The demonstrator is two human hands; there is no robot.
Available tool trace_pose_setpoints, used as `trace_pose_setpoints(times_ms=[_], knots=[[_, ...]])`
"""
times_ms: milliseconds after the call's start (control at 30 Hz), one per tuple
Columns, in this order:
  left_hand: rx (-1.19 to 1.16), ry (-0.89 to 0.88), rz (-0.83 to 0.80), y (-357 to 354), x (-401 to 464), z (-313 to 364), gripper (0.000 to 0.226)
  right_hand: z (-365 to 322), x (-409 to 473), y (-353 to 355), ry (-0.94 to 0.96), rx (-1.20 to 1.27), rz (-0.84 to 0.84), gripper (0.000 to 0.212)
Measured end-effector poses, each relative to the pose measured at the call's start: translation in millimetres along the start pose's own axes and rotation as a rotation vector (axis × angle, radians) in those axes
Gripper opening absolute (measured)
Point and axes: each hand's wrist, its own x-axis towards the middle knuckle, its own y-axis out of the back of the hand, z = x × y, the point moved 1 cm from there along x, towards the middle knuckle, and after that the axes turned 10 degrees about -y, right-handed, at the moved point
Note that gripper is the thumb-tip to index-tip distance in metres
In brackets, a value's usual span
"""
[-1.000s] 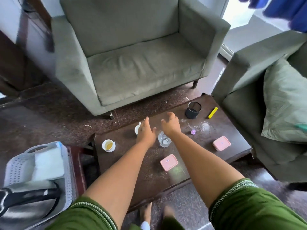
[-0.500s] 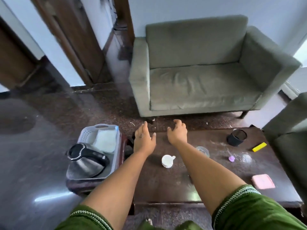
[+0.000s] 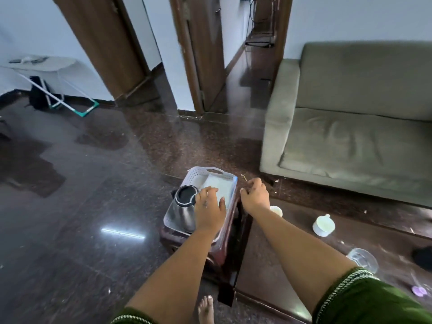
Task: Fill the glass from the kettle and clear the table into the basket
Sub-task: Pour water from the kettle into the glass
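Observation:
A steel kettle (image 3: 183, 210) with a black lid stands in the near half of a white plastic basket (image 3: 211, 171). My left hand (image 3: 209, 208) lies over the kettle's right side with its fingers stretched toward the lid; the handle is hidden beneath it. Empty and loosely curled, my right hand (image 3: 254, 195) hovers past the basket's right rim. The clear glass (image 3: 362, 257) stands on the dark coffee table (image 3: 280, 265) by my right elbow. Two white cups (image 3: 323, 226) (image 3: 276, 210) also stand on the table.
The basket rests on a dark wooden stool (image 3: 224, 251) left of the table and holds a white folded cloth (image 3: 222, 187). A purple lid (image 3: 418, 290) and a black object (image 3: 423, 256) lie at the table's right edge. A green sofa (image 3: 350, 136) stands behind. Glossy floor spreads left.
My view has swung left from the table to the basket. Both hands moved left with it; my left hand now lies over the kettle and my right hand is beside the basket.

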Motion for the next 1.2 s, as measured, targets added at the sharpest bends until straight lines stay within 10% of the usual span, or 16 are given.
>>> trace_pose_setpoints(times_ms=[333,600,1200], knots=[[0.07,0.086,-0.038,34,31,-112,0.013,-60,8,-92,-0.077,-0.139,-0.101,0.02],[-0.162,0.31,-0.485,19,55,-184,0.092,-49,12,-151,-0.249,-0.37,-0.427,0.064],[0.068,-0.015,-0.725,3,93,-193,0.133,-45,2,-147,-0.083,-0.445,-0.329,0.022]])
